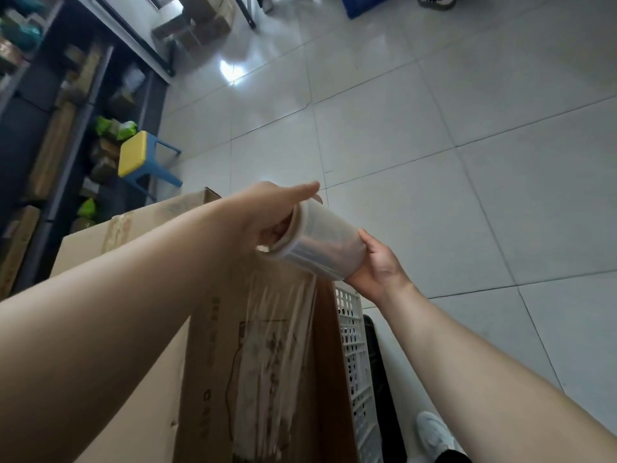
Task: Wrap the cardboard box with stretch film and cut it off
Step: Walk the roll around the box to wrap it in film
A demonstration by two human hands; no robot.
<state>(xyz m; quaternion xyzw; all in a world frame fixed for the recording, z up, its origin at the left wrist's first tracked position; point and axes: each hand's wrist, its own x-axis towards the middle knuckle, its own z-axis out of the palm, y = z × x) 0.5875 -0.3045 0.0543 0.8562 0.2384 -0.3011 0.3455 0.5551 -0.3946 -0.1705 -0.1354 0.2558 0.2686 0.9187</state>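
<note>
Over the top corner of the cardboard box (140, 379), both hands are holding the stretch film roll (322, 243) up in the air. Left hand (267, 212) is gripping the near end, fingers tucked into the core, thumb stretched out. Right hand (377, 265) is cupping the far end. Film (277, 359) is trailing down from the roll, lying wrinkled against the box's side, beside a white crate (355, 359).

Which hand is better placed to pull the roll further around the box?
Probably the left hand: its fingers sit inside the core of the stretch film roll, above the cardboard box, so it can steer. The right hand only supports the far end.
</note>
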